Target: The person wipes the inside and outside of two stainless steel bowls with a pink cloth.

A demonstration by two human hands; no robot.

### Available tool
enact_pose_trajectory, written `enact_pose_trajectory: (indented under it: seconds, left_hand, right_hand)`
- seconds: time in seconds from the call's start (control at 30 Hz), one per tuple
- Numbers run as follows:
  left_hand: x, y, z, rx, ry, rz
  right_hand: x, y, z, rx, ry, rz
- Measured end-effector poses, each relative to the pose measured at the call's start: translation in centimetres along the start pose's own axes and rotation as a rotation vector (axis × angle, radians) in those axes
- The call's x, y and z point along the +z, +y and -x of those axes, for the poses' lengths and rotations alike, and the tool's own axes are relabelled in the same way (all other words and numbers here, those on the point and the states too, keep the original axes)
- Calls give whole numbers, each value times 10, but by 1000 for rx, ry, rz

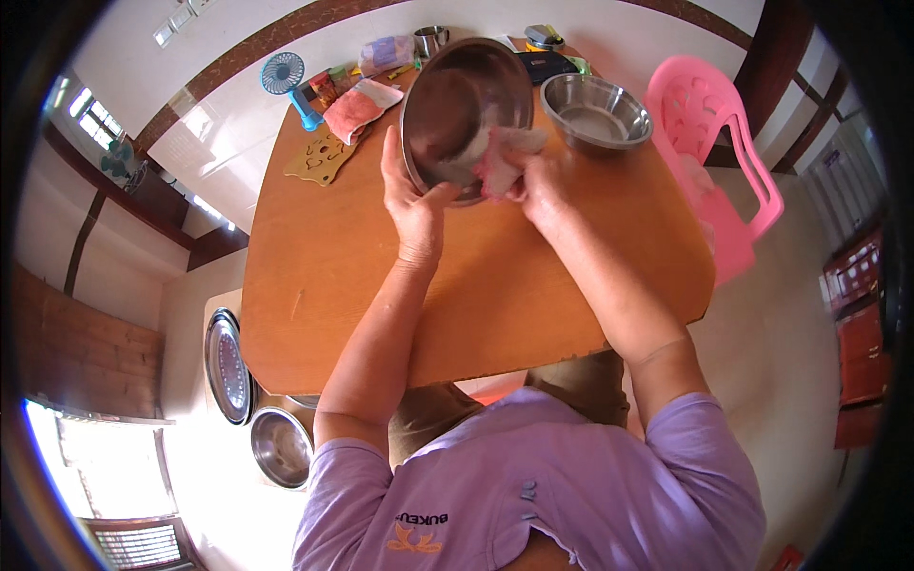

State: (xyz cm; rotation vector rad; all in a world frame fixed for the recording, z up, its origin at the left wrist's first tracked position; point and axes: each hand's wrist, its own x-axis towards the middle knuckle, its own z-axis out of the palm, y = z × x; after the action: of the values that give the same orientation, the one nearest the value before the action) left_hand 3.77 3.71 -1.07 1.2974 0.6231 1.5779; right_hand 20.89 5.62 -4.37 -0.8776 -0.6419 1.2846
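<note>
A large stainless steel basin [457, 114] is tilted up over the wooden table [343, 285], its inside facing me. My left hand [416, 207] grips its near left rim, thumb on the inner side. In my right hand [532, 182] is a white and pink cloth [500, 164], bunched against the inside of the basin at its lower right. Some of the fingers are hidden behind the cloth. To the right of the basin, another stainless steel bowl [598, 114] stands upright on the table.
Along the table's far side are a blue handheld fan [283, 75], a folded pink towel [362, 107], a perforated trivet [319, 158], jars, a metal mug [430, 41] and a black case [546, 68]. A pink plastic chair [714, 143] stands right. Metal basins [282, 447] lie lower left.
</note>
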Motion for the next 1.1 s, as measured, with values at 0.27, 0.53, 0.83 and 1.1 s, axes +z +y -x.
enact_pose_trajectory:
  seconds: [0.27, 0.53, 0.83, 1.1]
  left_hand:
    - [-15, -6, -11, -82, 61, -70]
    - [0, 1, 0, 111, 114, -144]
    - [-4, 7, 1, 287, -53, -341]
    - [3, 3, 8, 407, -200, -521]
  right_hand:
    - [3, 17, 0, 128, -66, 32]
    - [-3, 33, 0, 257, -305, -79]
    - [-4, -27, 3, -182, -22, 290]
    - [-8, -60, 3, -1170, 262, 737]
